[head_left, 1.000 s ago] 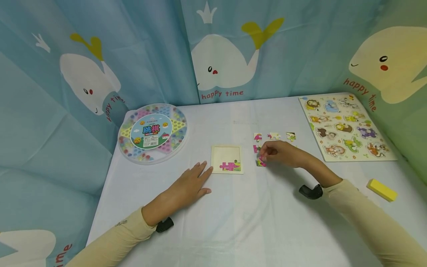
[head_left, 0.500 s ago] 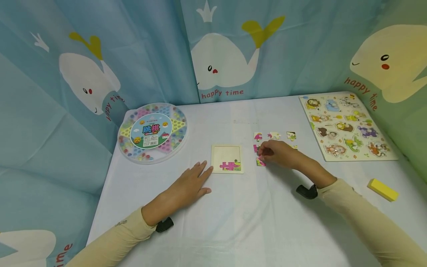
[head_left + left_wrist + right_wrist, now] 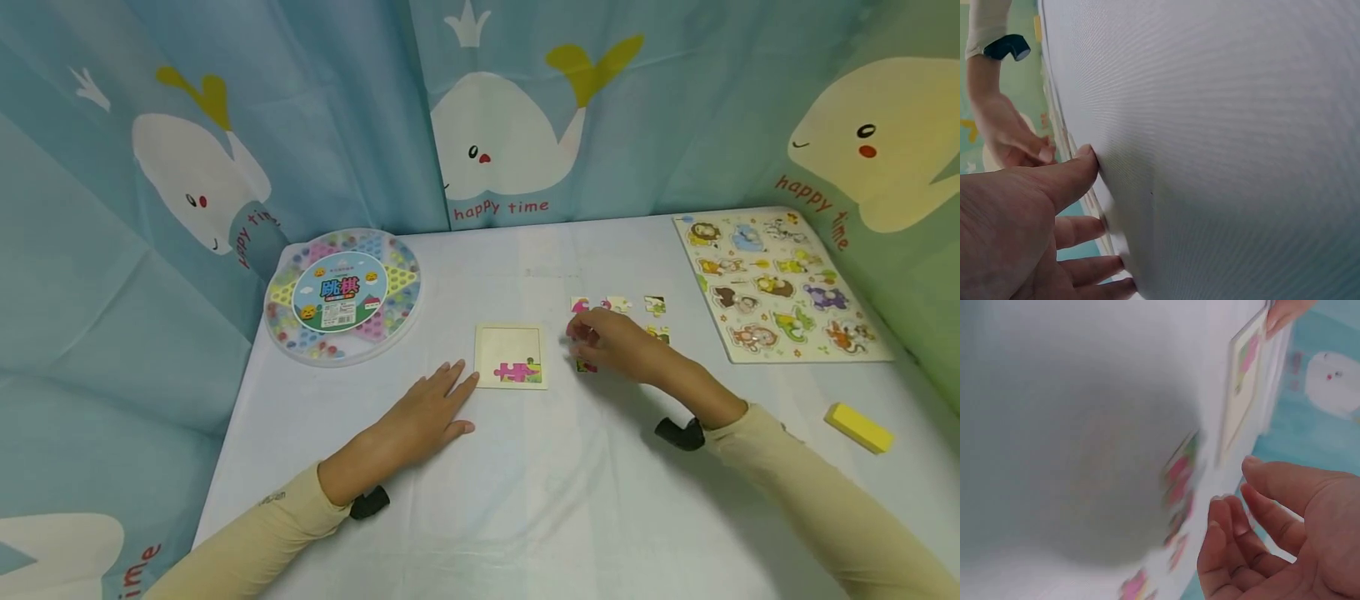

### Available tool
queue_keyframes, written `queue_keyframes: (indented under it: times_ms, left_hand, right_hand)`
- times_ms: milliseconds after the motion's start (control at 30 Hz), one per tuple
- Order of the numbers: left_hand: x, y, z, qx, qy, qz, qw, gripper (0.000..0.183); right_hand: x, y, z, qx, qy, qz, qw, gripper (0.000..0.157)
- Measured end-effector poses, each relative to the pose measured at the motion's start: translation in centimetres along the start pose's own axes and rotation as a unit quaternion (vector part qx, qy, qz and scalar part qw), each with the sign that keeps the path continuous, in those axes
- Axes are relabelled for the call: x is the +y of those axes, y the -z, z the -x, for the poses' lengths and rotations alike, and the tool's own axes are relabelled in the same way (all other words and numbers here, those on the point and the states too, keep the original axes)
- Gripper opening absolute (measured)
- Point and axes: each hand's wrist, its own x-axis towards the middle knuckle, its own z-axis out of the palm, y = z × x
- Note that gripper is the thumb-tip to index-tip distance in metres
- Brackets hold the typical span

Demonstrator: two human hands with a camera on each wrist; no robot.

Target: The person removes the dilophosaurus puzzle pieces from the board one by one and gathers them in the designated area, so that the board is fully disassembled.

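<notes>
A small square wooden puzzle tray (image 3: pixel 510 343) lies mid-table in the head view, with joined pink and green puzzle pieces (image 3: pixel 516 372) along its lower right. My left hand (image 3: pixel 415 423) rests with spread fingers on the cloth, its fingertips at the tray's left edge. My right hand (image 3: pixel 618 343) hovers over the loose puzzle pieces to the right of the tray. In the right wrist view its thumb and bent fingers stand apart, with no piece showing between them. A pink piece (image 3: pixel 587 367) lies under that hand, and other loose pieces (image 3: pixel 1179 470) are blurred beside it.
More loose pieces (image 3: pixel 655 306) lie behind the right hand. A round Chinese checkers set (image 3: pixel 341 300) stands at the back left. An animal puzzle board (image 3: pixel 780 287) lies at the back right, with a yellow block (image 3: pixel 859 427) in front of it. Whale-print curtains (image 3: pixel 498 137) enclose the table.
My right hand has left the pink piece at the near left of the loose group and shifted slightly left and away from me. The left hand stays in place.
</notes>
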Motion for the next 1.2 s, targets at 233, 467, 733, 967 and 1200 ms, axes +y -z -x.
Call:
queue_keyframes:
  times_ms: [233, 467, 733, 967, 1200]
  left_hand:
    - [-0.1, 0.0, 0.0, 0.001, 0.000, -0.006, 1.0000, 0.071]
    - [0.0, 0.1, 0.0, 0.005, 0.001, -0.004, 1.0000, 0.071]
    - [0.0, -0.1, 0.0, 0.008, 0.000, 0.002, 1.0000, 0.070]
    - [-0.1, -0.2, -0.1, 0.011, -0.003, -0.002, 0.9999, 0.070]
    - [-0.1, -0.2, -0.1, 0.010, -0.004, 0.001, 0.9999, 0.070]
  right_hand:
    - [-3.0, -2.2, -0.9, 0.001, 0.002, -0.023, 1.000, 0.028]
    - [-4.9, -5.1, -2.0, -0.026, 0.006, 0.005, 1.000, 0.036]
    - [-5.9, -6.2, -2.6, -0.044, -0.015, 0.063, 0.997, 0.032]
    - [-6.0, -6.2, -2.5, -0.036, -0.001, 0.076, 0.996, 0.022]
    - [-6.0, -6.1, -2.3, -0.028, 0.005, 0.081, 0.996, 0.026]
